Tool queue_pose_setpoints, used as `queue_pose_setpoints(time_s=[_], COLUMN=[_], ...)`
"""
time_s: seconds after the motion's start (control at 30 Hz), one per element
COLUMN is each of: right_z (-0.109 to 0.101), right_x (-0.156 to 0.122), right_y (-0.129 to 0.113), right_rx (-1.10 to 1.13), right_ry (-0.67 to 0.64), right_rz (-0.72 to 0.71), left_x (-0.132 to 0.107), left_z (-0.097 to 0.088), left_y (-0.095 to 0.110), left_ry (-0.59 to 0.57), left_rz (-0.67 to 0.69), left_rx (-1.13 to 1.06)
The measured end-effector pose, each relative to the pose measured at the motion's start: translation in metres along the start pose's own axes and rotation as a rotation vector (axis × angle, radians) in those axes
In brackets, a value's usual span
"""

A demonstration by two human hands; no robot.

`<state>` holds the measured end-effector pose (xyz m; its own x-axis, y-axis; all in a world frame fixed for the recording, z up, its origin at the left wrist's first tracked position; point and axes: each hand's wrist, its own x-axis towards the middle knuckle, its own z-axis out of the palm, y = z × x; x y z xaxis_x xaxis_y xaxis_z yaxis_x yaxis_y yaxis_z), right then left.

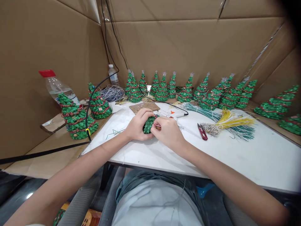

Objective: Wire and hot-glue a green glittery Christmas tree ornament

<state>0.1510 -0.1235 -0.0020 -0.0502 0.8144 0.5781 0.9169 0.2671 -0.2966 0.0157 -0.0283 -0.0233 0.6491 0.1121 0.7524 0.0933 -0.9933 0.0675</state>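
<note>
Near the front middle of the white table, my left hand [139,125] wraps round a small green Christmas tree [149,125], which lies on its side between my hands. My right hand [169,131] meets it from the other side, thumb and fingertips pinched together at the tree. What the right fingertips pinch is too small to make out. Much of the tree is hidden behind the fingers. Just beyond my hands lie a brown cardboard piece [143,107] and a white glue gun [175,113].
Several finished green trees [161,89] line the back. Right of my hands lie red thread snips [202,131] and bundles of yellow wires [231,119] and green wires [202,111]. At left stand a large red-capped bottle [60,86], more trees [76,119] and a black cable [87,116].
</note>
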Motion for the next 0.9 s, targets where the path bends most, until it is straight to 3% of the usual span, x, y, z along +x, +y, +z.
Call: queue_pose_setpoints(time_s=[0.43,0.9], right_z=[-0.008,0.003], right_x=[-0.003,-0.008], right_y=[0.009,0.015], right_rx=[0.196,0.103], right_ry=[-0.004,0.056], right_rz=[0.027,-0.159], left_x=[0.000,0.000], left_z=[-0.001,-0.001], left_y=[0.001,0.001], left_ry=[0.001,0.011], left_rz=[0.012,0.018], left_rx=[0.002,0.001])
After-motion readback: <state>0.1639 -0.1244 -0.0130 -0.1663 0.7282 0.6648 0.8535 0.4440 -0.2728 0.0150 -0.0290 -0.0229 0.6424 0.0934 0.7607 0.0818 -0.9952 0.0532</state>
